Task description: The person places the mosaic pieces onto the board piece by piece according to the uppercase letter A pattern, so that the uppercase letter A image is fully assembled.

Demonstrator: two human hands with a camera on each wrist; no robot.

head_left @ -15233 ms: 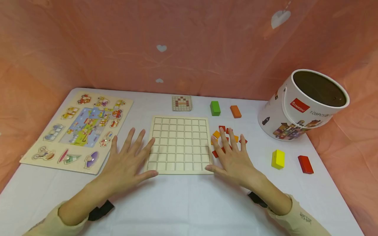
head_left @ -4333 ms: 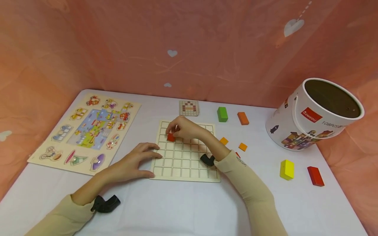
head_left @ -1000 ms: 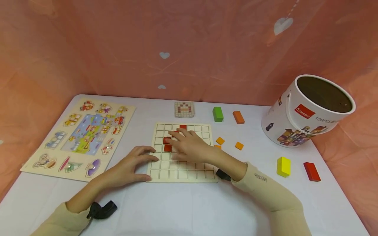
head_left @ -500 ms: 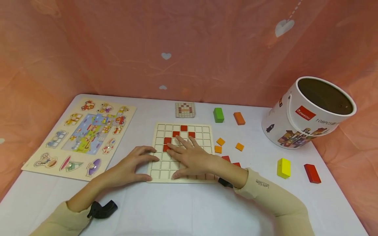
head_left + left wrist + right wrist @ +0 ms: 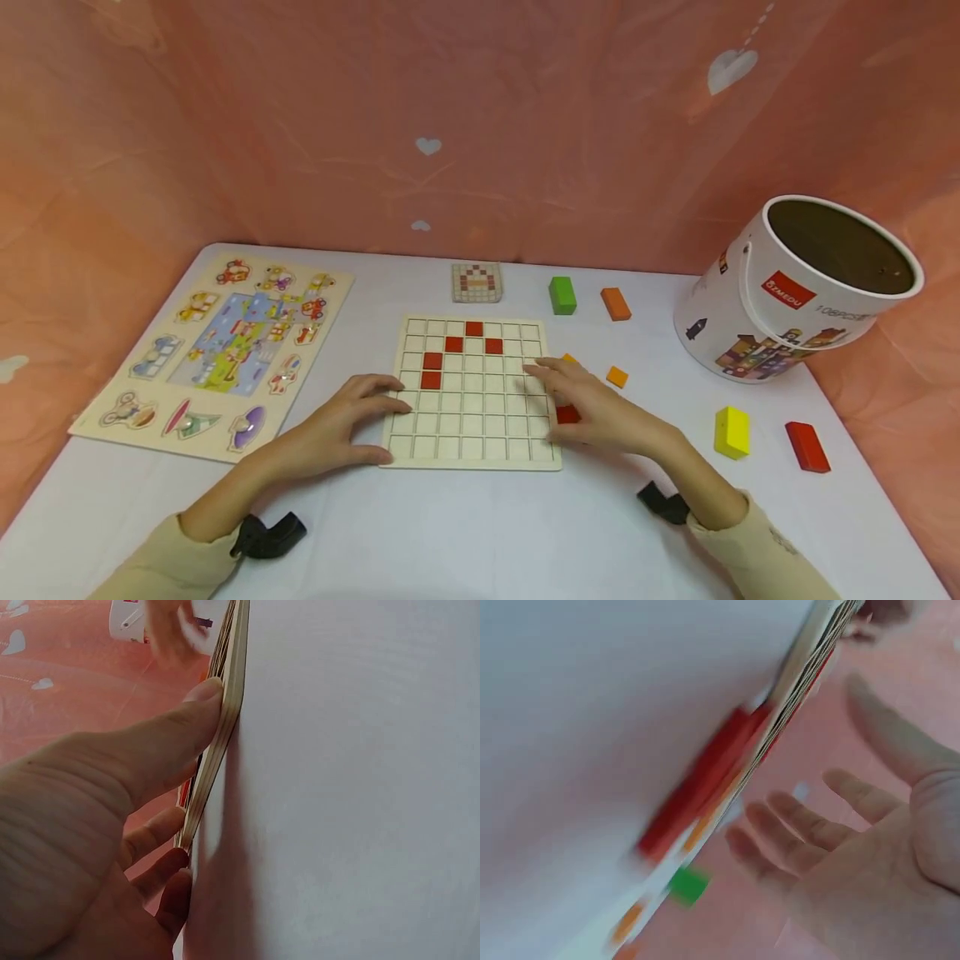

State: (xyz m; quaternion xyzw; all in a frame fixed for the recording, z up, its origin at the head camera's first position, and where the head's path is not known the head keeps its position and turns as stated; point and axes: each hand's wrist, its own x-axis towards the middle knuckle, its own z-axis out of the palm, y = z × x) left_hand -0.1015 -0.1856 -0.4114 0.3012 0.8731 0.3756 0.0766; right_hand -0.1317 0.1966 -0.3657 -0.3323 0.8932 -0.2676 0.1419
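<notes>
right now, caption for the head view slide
Left hand steadies a wooden grid board while right hand reaches for a red tile.

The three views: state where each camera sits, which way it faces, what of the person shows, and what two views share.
Head: above, facing forward and down at the grid board; both forearms, left hand and right hand show.
Left wrist: low by the table, facing along the board's edge; left thumb and fingers show.
Right wrist: blurred, facing the board's other side; open palm and fingers show.
Shared: head and left wrist both show the left hand on the board.

A white bucket (image 5: 780, 312) stands right; a picture puzzle (image 5: 217, 350), seemingly complete, lies left.
</notes>
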